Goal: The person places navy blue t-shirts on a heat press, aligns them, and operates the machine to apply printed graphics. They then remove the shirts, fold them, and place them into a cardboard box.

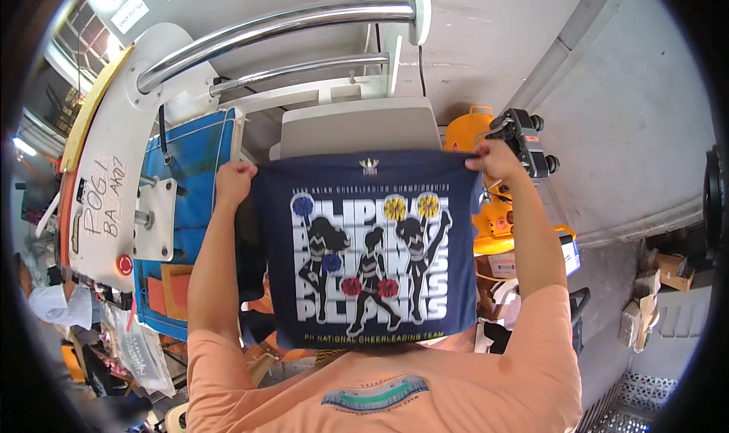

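Observation:
A navy printed shirt (277,251) hangs spread out in front of me, its top edge pulled nearly straight. Its front carries pale block lettering, dark cheerleader figures and yellow, blue and red pom-poms, with a small emblem near the top. My left hand (234,182) pinches the upper left corner, fingers closed on the cloth. At the upper right corner my right hand (497,162) grips the fabric the same way. Both arms are raised and stretched forward. The shirt hides what stands directly behind it.
A white press-like machine (114,160) with thick chrome bars (288,34) and a blue padded bed (205,144) stands at the left. A grey box-shaped unit (357,125) sits behind the shirt. Yellow equipment (493,236) is at the right, with cardboard boxes (672,270) beyond.

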Available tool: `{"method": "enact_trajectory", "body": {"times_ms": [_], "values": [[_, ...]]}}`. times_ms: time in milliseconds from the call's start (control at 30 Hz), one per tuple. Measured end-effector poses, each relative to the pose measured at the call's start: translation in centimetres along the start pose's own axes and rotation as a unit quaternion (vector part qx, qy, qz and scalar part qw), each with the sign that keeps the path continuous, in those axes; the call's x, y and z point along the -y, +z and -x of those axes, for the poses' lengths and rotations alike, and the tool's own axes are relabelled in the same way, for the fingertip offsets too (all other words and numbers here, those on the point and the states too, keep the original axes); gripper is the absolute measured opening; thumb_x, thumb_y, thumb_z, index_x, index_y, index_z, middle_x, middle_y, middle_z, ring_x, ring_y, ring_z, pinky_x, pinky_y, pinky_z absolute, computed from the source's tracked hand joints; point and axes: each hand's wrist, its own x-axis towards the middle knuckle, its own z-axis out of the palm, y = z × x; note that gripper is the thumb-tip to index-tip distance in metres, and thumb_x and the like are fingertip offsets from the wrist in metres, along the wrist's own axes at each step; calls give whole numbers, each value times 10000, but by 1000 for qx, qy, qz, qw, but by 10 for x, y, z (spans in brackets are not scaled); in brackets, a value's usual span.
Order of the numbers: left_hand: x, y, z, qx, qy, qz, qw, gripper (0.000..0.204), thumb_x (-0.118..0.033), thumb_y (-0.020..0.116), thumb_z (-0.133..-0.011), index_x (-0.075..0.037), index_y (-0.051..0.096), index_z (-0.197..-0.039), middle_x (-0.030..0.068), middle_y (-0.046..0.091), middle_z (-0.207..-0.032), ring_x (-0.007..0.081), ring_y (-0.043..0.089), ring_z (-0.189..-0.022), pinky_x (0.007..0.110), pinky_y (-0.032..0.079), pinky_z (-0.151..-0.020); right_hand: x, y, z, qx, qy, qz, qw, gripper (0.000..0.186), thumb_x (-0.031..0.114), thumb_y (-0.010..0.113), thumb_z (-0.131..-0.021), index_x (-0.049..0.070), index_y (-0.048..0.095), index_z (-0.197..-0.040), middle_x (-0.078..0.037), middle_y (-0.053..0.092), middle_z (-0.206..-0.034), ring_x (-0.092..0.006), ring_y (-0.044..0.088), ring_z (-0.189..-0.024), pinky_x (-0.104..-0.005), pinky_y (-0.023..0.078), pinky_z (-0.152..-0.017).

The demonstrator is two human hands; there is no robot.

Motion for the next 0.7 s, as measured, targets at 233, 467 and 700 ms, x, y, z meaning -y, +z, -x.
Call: {"method": "enact_trajectory", "body": {"times_ms": [233, 467, 700], "values": [[-60, 35, -107, -26, -238, 353, 905, 246, -118, 551, -995, 64, 619, -1146, 200, 705, -899, 277, 739, -761, 360, 626, -607, 55, -15, -152, -111, 82, -163, 977, 232, 207, 776, -882, 9, 703, -978, -82, 723, -785, -169, 686, -614, -332, 550, -536], [-17, 86, -116, -45, -49, 327, 943, 366, -91, 623, -985, 0, 560, -1334, 242, 627, -1317, 344, 650, -1177, 410, 542, -983, 76, 53, -191, -204, -62, 19, 977, 738, 440, 778, -845, 43, 549, -1423, -230, 638, -1351, -387, 601, -1267, -417, 476, -1077], [-52, 64, 128, 31, 101, 32, 994, 471, -72, 481, -1018, -3, 456, -1483, 292, 342, -1588, 449, 381, -1451, 438, 333, -1183, 8, 134, 10, -140, -125, 58, 981, 714, 374, 582, -1015, 47, 298, -1583, -309, 321, -1590, -472, 342, -1462, -499, 316, -1191]]}}
